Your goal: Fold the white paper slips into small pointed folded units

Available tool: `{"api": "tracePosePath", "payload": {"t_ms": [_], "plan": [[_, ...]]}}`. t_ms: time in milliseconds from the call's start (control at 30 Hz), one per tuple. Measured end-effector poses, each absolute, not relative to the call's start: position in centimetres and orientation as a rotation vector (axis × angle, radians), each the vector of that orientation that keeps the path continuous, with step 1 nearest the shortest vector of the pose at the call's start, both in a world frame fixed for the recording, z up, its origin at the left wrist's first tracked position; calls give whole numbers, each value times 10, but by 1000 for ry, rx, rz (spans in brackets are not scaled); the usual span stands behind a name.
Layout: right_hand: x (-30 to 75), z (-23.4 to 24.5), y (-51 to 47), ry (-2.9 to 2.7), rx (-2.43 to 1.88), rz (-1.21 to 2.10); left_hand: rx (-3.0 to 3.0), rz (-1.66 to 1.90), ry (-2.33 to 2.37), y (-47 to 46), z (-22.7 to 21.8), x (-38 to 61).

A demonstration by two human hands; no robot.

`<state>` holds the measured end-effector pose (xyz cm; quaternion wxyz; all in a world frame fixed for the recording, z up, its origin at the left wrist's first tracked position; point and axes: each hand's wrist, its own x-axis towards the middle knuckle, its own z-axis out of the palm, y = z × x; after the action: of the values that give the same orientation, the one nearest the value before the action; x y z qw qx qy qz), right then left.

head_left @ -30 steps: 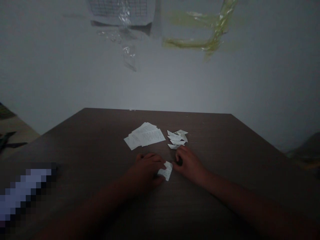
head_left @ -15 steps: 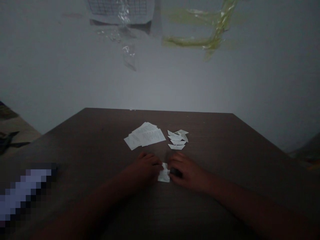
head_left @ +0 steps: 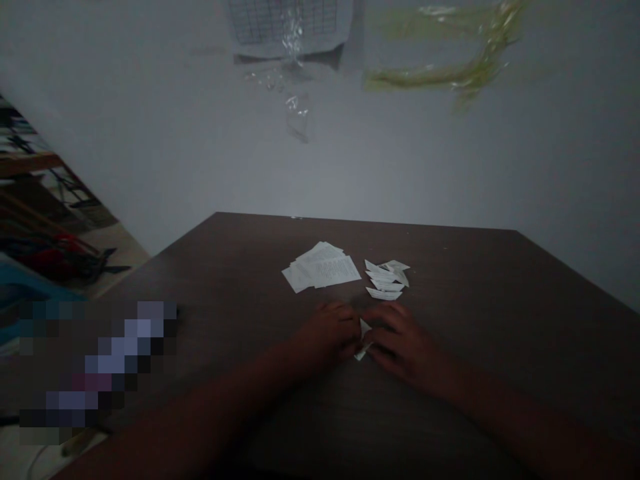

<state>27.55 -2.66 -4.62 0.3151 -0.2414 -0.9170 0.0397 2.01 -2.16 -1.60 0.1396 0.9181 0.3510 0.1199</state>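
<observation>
A small folded white paper slip (head_left: pixel 365 338) lies between my hands on the dark wooden table (head_left: pixel 450 280), its pointed corners showing. My left hand (head_left: pixel 325 331) presses it from the left, and my right hand (head_left: pixel 400 340) closes on it from the right, their fingertips almost meeting. Beyond my hands lies a loose stack of printed paper sheets (head_left: pixel 321 267). To its right, a small pile of folded white paper pieces (head_left: pixel 385 279) sits just above my right hand. Neither hand touches the stack or the pile.
A pixelated patch (head_left: pixel 100 363) covers something on the table's near left. The table's far edge (head_left: pixel 365 222) meets a grey wall bearing a gridded sheet (head_left: pixel 283 20) and yellow-green tape (head_left: pixel 450 47). Clutter with a red object (head_left: pixel 50 257) lies on the floor at left.
The paper slip is now folded smaller, into a pointed shape, and my hands have closed in on it. The whole view has shifted, with the table sitting further right.
</observation>
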Motion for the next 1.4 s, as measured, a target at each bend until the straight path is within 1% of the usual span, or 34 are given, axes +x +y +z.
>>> {"api": "tracePosePath", "payload": {"t_ms": [133,300,533,700,900,1000,1200,1267,1400], "plan": [[277,-37,-26,-2504,-581,144,2665,278,976,-21,-10,20],[276,-30,-27,-2614,-635,213,2609,266,1012,-21,-7,13],[279,-29,-23,-2527,-677,449,2505,278,1028,-21,-3,3],[274,-41,-17,-2412,-739,498,2399,295,1109,-19,-6,6],[272,-52,-14,-2329,-916,451,2252,385,1198,-16,-16,8],[271,-53,-16,-2342,-968,349,2214,399,1237,-15,-18,9],[269,-50,-22,-2475,-795,17,2207,417,1318,-8,-24,7],[269,-47,-24,-2512,-777,-22,2230,444,1314,-7,-26,5],[268,-40,-29,-2568,-824,20,2248,480,1286,-5,-28,2]]}}
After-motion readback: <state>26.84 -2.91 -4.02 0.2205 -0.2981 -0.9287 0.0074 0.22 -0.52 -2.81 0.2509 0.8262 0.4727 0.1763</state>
